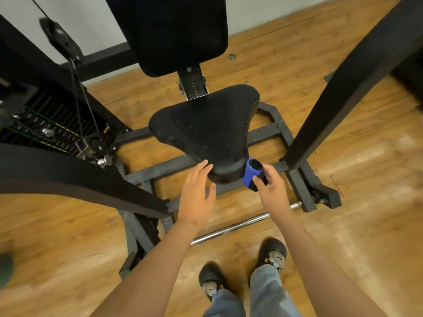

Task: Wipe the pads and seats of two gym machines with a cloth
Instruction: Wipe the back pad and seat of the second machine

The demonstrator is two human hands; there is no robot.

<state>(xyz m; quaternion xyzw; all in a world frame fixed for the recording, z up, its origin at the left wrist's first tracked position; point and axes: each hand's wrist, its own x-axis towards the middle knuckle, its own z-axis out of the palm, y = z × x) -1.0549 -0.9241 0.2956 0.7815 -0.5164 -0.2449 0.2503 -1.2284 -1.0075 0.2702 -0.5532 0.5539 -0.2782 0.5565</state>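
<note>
Two hands in view, both at the seat's near, narrow end. Left hand (197,188) released, fingertips touching the seat (206,131) nose from its left. Right hand (270,186) clenched on a bunched blue-and-black cloth (250,173), which touches the nose's right edge. Seat's long axis runs away from the person, widening toward the back pad (174,30) beyond. Judgement: right hand does the wiping, stroke directed forward and left.

Bare forearms (160,259); faded jeans (267,291); dark printed shoes (272,252).

Even indoor light, motion blur and bending toward the edges
</note>
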